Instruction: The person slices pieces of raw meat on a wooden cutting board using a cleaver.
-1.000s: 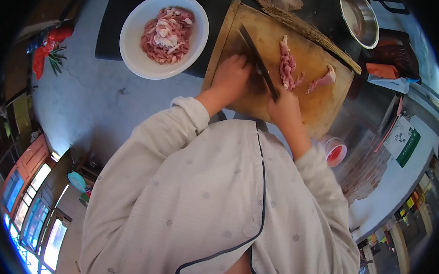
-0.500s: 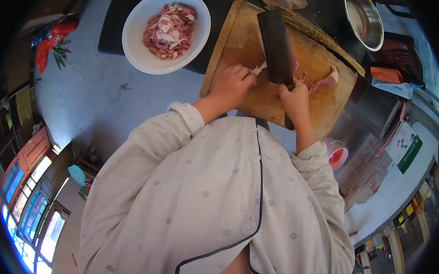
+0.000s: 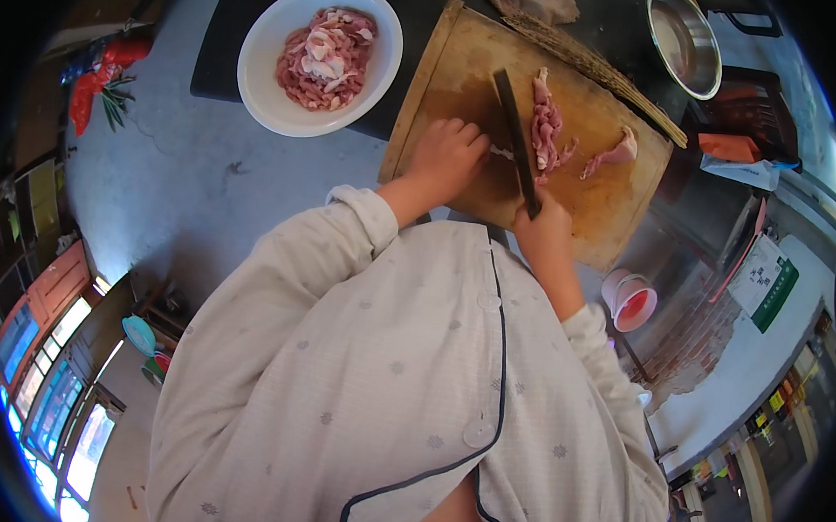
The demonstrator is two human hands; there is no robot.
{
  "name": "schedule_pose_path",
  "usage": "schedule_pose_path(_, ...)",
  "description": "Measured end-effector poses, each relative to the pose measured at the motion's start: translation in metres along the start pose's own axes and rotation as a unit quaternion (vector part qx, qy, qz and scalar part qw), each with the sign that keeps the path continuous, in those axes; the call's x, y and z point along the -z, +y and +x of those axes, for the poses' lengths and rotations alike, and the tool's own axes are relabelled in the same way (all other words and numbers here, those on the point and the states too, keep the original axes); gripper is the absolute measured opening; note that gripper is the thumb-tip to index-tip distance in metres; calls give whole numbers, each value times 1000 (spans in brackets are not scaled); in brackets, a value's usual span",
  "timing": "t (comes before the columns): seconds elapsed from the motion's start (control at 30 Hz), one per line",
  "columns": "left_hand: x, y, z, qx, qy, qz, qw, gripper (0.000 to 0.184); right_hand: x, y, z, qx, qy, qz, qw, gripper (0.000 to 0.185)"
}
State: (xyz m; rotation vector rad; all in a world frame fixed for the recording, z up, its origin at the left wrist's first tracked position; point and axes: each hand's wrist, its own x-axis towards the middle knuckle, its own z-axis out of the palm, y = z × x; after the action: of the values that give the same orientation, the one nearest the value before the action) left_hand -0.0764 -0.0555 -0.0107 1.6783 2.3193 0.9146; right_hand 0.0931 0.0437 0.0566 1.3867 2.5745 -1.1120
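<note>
My right hand (image 3: 545, 229) is closed round the handle of a cleaver (image 3: 515, 135). Its dark blade is seen nearly edge-on over the wooden cutting board (image 3: 464, 53). Left of the blade, my left hand (image 3: 449, 158) has its fingers curled down on a small pale strip of meat (image 3: 503, 154), mostly hidden under the fingertips. Cut pink meat strips (image 3: 547, 127) lie in a heap just right of the blade. Farther right on the board is a separate meat piece (image 3: 614, 154) with a pale end.
A white bowl (image 3: 251, 67) of cut meat stands on the dark counter at upper left. Along the board's far edge lies a bundle of dry stalks (image 3: 599, 71), with a cloth (image 3: 532, 3) behind. A metal basin (image 3: 715, 73) stands at upper right, a pink bucket (image 3: 613, 288) below right.
The cleaver has turned from showing its broad side to nearly edge-on, uncovering the meat strips beside it. My right hand has come slightly nearer my body; my left fingers are more curled.
</note>
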Motion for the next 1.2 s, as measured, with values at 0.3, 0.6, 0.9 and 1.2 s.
schedule_pose_path(0.3,-1,-2,-15,-24,6,-17,1000,15,-10,-47,82,45,-18,-32,998,23)
schedule_pose_path(0.6,8,-1,-25,-33,68,-87,993,25,18,-27,82,4,-62,40,997,31)
schedule_pose_path(0.9,6,-5,-25,-35,36,-94,994,27,11,-22,-32,-56,-97,78,991,29)
schedule_pose_path(1.2,7,-14,-28,2,-22,-103,994,29,-40,-45,34,33,-17,104,994,21)
